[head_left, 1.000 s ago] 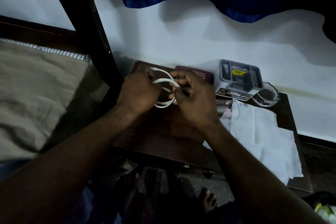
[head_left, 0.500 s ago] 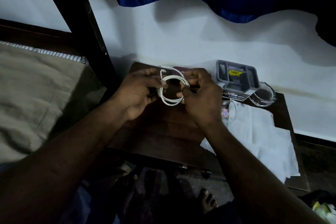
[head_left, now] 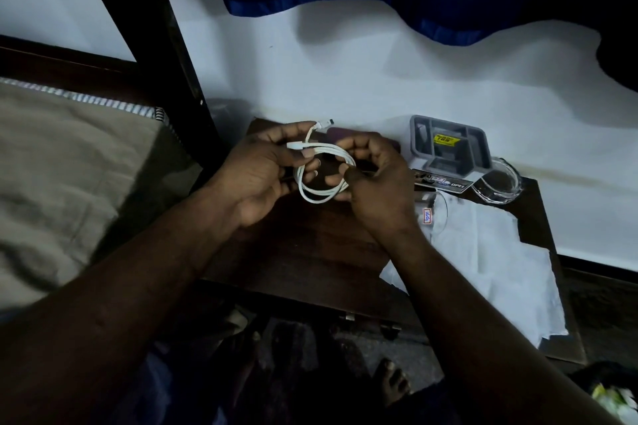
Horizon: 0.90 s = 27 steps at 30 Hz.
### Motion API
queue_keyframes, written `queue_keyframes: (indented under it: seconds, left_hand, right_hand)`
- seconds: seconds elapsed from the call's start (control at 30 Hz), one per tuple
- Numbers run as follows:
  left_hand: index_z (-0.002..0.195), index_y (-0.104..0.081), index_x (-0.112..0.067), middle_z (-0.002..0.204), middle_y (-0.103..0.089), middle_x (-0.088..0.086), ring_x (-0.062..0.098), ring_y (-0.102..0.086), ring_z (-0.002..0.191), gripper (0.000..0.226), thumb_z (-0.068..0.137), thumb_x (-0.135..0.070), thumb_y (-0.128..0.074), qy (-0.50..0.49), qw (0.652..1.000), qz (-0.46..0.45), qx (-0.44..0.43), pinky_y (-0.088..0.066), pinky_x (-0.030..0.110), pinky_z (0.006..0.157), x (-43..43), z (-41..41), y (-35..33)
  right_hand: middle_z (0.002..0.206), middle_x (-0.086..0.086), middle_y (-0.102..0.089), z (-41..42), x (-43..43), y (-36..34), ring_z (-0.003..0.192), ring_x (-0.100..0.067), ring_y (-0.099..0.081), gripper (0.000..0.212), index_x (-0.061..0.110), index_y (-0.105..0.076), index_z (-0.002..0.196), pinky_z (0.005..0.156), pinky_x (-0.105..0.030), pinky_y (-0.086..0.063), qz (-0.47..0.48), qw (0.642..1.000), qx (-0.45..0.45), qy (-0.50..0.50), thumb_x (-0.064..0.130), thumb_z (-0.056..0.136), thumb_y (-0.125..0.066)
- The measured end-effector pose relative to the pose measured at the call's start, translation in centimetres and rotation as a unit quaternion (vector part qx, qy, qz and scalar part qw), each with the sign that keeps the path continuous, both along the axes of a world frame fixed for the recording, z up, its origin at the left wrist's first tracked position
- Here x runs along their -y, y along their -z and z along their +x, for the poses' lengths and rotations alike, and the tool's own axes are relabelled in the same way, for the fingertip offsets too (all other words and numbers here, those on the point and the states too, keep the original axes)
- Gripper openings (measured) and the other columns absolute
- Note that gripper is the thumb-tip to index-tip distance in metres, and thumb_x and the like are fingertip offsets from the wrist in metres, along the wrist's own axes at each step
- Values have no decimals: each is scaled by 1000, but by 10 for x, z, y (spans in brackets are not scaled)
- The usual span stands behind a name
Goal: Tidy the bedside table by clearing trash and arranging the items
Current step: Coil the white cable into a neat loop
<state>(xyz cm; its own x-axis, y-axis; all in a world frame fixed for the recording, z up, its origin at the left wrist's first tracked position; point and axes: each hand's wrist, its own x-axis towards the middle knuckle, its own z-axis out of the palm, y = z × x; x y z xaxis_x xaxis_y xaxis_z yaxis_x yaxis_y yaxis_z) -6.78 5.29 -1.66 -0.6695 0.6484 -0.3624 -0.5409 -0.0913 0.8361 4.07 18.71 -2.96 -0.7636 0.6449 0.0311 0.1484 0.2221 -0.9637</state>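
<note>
1. Position. The cable [head_left: 321,199] is wound into a small coil of a few loops. It is held well left of the tray [head_left: 448,148], above the top of the table [head_left: 310,252]. Both plug ends project from the coil on the side away from the tray.

2. Left hand [head_left: 255,179]. Thumb and fingers are curled and pinch the strands where the plug ends leave the coil.

3. Right hand [head_left: 379,190]. The fingers are curled round the side of the coil nearest the tray. In the dim light they appear to pinch the loops between thumb and forefinger.

4. Handling. The cable is judged light, soft and springy, so a released coil is likely to spring open. Grip across all loops at once, at the crossing point. Do not lift by a plug, because this strains the joint. The jacket looks smooth and may slip, so pinch it firmly.

5. Set-down. Lay the coil flat, left of the tray. Keep it clear of the dish [head_left: 497,179] just right of the tray, which looks like glass and therefore fragile.
</note>
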Motion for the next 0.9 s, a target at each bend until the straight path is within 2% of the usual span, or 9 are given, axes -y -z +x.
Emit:
queue_keyframes:
  seconds: [0.17,0.23,0.3,0.4,0.5,0.6,0.7,0.8,0.9]
  left_hand:
    - [121,-70,-17,112,-74,1,17,-73,83,56,69,1,-58,37,999,27,29,-53,33,77,5,-2,-6]
    - [115,-72,-18,121,-72,4,21,-71,93,47,73,-13,-53,66,994,45,68,-50,39,88,7,-5,-8]
    - [116,-73,-19,124,-73,5,23,-71,98,38,85,-25,-52,71,992,41,99,-49,43,95,8,-7,-8]
    - [117,-71,-20,108,-75,0,19,-74,88,27,96,-18,-54,65,995,18,74,-54,40,92,4,-6,-4]
    - [110,-73,-22,104,-76,-1,17,-74,84,29,84,-10,-67,70,995,34,68,-58,37,87,2,-1,-2]
    - [114,-74,-20,107,-75,1,14,-72,86,37,79,-8,-72,84,993,37,71,-58,33,86,2,0,0]
    - [120,-71,-16,107,-75,2,13,-73,86,43,77,-11,-74,106,990,31,87,-60,31,86,1,4,2]
    - [120,-71,-10,109,-75,7,16,-73,90,46,75,-11,-77,108,990,21,88,-56,37,95,-1,7,4]
    - [110,-74,-10,97,-76,7,17,-72,79,40,70,-9,-82,72,997,-32,17,-61,34,84,-1,5,6]
  right_hand:
    - [90,17,-73,1,-3,2,64,-11,-76,41,30,-70,95,60,-48,-64,61,998,0,27,-8,84,-58]
    - [90,15,-75,1,-3,3,68,-11,-76,41,34,-70,95,65,-46,-64,100,994,-7,43,-1,79,-57]
    - [97,11,-76,1,-2,3,80,-15,-76,43,37,-66,106,75,-45,-63,145,988,-5,42,6,77,-56]
    - [103,9,-76,1,-3,5,85,-18,-76,44,35,-66,113,81,-45,-62,191,981,-8,42,9,79,-58]
    - [105,6,-76,3,-4,3,87,-19,-76,38,26,-77,108,84,-44,-61,239,970,-13,42,6,80,-60]
    - [109,2,-77,5,-2,0,99,-19,-73,42,22,-78,113,92,-36,-57,289,956,-3,47,1,80,-65]
    - [115,-1,-77,4,1,-4,106,-19,-72,49,19,-75,123,98,-33,-55,293,955,-1,40,-2,80,-64]
    - [117,0,-77,3,3,-4,107,-19,-73,48,18,-73,127,98,-36,-56,293,956,-4,8,1,83,-62]
    - [113,3,-78,1,-1,-3,102,-17,-74,47,19,-72,126,93,-41,-58,245,970,-2,2,4,83,-64]
